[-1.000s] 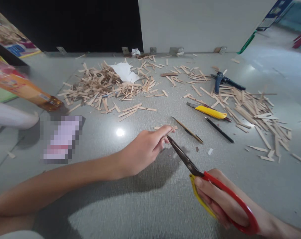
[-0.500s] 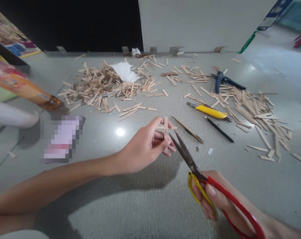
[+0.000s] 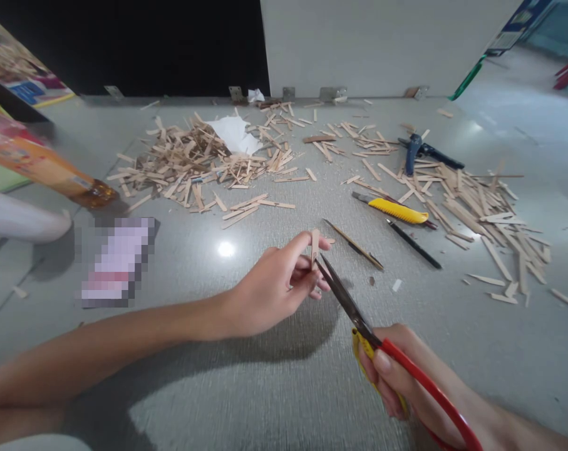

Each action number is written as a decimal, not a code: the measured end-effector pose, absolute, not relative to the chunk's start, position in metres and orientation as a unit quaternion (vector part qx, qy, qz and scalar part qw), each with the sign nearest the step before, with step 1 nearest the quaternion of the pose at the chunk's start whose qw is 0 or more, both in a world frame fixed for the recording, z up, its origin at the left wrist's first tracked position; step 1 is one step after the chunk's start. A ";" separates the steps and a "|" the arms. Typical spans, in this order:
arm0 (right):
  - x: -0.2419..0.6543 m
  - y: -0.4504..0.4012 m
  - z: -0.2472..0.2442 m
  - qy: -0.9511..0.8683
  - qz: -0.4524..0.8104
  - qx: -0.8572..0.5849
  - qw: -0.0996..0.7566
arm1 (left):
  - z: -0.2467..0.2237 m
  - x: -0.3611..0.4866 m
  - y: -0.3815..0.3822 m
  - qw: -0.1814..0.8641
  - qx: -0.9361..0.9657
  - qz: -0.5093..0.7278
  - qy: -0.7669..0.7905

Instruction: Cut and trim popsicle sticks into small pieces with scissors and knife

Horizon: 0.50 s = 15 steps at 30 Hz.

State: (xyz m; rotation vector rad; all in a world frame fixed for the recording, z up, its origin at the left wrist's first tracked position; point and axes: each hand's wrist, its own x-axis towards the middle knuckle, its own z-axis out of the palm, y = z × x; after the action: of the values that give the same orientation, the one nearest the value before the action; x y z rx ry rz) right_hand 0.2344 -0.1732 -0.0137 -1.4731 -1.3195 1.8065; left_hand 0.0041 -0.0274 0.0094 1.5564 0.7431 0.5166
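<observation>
Between the thumb and fingers of my left hand point(image 3: 277, 282) a small wooden stick point(image 3: 314, 244) stands upright, with a small dark mark or cut on it. My right hand point(image 3: 396, 369) is wrapped round a pair of scissors point(image 3: 352, 304) with one red and one yellow handle. The blades are slightly parted, and their tips are right at the stick; whether they touch it I cannot tell. Just beyond my left hand lies a thin pointed tool point(image 3: 353, 243) on the floor.
A yellow utility knife point(image 3: 399, 211), a black pen-like tool point(image 3: 414, 244) and a dark blue tool point(image 3: 413, 155) lie to the right. Wooden stick piles point(image 3: 175, 156) spread at the back left and right. A bottle point(image 3: 44, 163) lies left, near a blurred-out rectangular object point(image 3: 121, 260).
My left hand has dropped slightly and turned the stick. The scissors have shifted a little left, and their blades have closed somewhat.
</observation>
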 end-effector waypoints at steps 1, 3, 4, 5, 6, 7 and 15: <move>0.234 -0.173 -0.013 -0.479 0.663 -0.531 0.221 | 0.010 0.004 -0.028 0.621 0.679 0.223 0.324; 0.233 -0.173 -0.012 -0.475 0.672 -0.529 0.209 | 0.010 0.004 -0.028 0.618 0.681 0.218 0.327; 0.233 -0.173 -0.011 -0.471 0.671 -0.533 0.207 | 0.010 0.004 -0.028 0.616 0.683 0.215 0.329; 0.232 -0.173 -0.011 -0.469 0.668 -0.539 0.207 | 0.009 0.004 -0.028 0.612 0.685 0.213 0.332; 0.230 -0.173 -0.010 -0.467 0.665 -0.546 0.206 | 0.009 0.004 -0.028 0.610 0.688 0.210 0.332; 0.228 -0.173 -0.010 -0.464 0.661 -0.555 0.200 | 0.008 0.004 -0.028 0.609 0.691 0.207 0.331; 0.216 -0.166 0.001 -0.456 0.652 -0.587 0.149 | 0.007 0.006 -0.030 0.639 0.657 0.213 0.339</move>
State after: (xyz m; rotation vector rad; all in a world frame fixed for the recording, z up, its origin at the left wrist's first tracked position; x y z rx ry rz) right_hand 0.2162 -0.1661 0.0008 -1.6885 -1.3109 1.8736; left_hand 0.0063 -0.0302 0.0070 1.4995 0.7732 0.4865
